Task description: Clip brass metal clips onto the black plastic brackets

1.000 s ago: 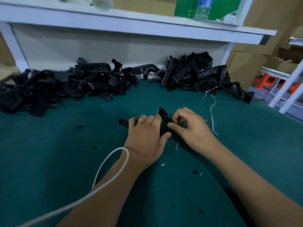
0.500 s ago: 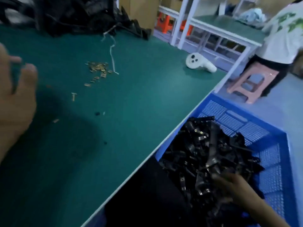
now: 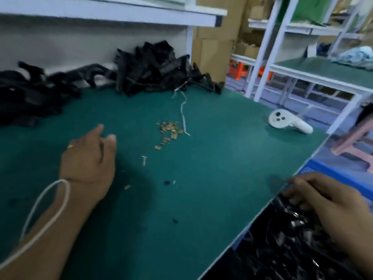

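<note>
No writing is legible. The left hand [image 3: 88, 158] hovers loosely curled and empty over the table [image 3: 201, 199], near scattered clips [image 3: 169, 129]. The right hand [image 3: 331, 207] rests on jumbled brackets [image 3: 292, 239]; its grip is unclear.

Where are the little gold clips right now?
The brass clips lie in a small loose pile on the green table, mid-view, just left of a white string and ahead-right of the left hand.
</note>
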{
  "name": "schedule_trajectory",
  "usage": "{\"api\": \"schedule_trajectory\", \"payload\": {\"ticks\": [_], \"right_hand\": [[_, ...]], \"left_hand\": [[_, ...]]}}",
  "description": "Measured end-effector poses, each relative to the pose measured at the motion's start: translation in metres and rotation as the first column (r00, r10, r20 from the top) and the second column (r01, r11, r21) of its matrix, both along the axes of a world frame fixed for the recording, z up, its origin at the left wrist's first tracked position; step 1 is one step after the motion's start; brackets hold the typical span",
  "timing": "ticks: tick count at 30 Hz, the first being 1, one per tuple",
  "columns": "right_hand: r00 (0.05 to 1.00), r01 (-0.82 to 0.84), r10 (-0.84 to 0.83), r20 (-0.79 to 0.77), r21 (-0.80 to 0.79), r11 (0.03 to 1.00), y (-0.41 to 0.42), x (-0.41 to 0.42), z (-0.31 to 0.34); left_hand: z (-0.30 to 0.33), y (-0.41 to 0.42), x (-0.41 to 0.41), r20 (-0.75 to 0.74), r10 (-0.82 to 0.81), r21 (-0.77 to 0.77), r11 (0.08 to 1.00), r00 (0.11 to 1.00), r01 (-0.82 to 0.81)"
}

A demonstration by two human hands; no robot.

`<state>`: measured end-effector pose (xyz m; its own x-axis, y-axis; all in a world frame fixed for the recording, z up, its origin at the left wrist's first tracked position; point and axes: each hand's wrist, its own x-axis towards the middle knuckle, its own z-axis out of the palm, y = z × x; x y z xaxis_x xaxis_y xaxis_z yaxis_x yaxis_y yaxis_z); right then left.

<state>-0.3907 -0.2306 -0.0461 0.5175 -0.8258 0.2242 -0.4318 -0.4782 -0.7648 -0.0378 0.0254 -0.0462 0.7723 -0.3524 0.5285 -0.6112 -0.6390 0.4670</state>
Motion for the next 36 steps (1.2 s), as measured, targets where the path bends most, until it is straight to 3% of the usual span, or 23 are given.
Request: {"api": "schedule_trajectory", "payload": {"ticks": [2,7,12,14,15,19,22,26,28,31,33,36], "right_hand": [[0.986,-0.136,0.138,0.094,-0.024,0.990,0.010,0.071,0.022],[0.895,-0.447,0.446,-0.022,-0.023,0.894,0.054,0.217,0.048],[0.851,-0.506,0.496,-0.175,-0.019,0.862,0.060,0.340,0.060],[0.858,-0.469,0.479,-0.185,0.098,0.878,0.049,0.391,0.060],[0.868,-0.454,0.483,-0.119,0.208,0.866,0.044,0.415,0.061],[0.928,-0.374,0.284,0.242,0.595,0.712,0.012,0.505,0.075],[0.929,-0.365,0.163,0.333,0.741,0.564,-0.010,0.550,0.074],[0.902,-0.418,0.113,0.416,0.781,0.465,-0.001,0.583,0.073],[0.880,-0.463,0.123,0.458,0.774,0.433,0.019,0.579,0.074],[0.812,-0.582,0.260,0.522,0.758,0.295,0.061,0.529,0.073],[0.758,-0.636,0.426,0.493,0.704,0.317,0.087,0.477,0.065],[0.689,-0.695,0.650,0.319,0.545,0.469,0.109,0.403,0.052]], "left_hand": [[0.002,0.002,0.008,-0.038,0.032,0.125,0.992,0.999,-0.027],[0.000,0.003,0.019,-0.051,0.131,0.276,0.954,0.990,-0.112],[-0.001,-0.001,0.026,-0.056,0.179,0.387,0.911,0.982,-0.144],[0.000,-0.003,0.025,-0.035,0.187,0.386,0.909,0.982,-0.159],[0.000,-0.004,0.024,-0.028,0.172,0.372,0.916,0.985,-0.149],[0.000,-0.003,0.028,-0.079,0.143,0.326,0.939,0.987,-0.110],[0.000,-0.007,0.033,-0.053,0.143,0.289,0.950,0.988,-0.122],[-0.001,-0.002,0.031,0.041,0.083,0.324,0.941,0.996,-0.092],[-0.005,-0.001,0.034,-0.020,0.058,0.349,0.936,0.998,-0.047],[-0.005,-0.001,0.037,-0.076,0.111,0.259,0.962,0.991,-0.088],[-0.004,0.000,0.036,-0.081,0.176,0.213,0.965,0.981,-0.155],[0.001,0.002,0.030,-0.069,0.231,0.086,0.971,0.971,-0.225]]}}
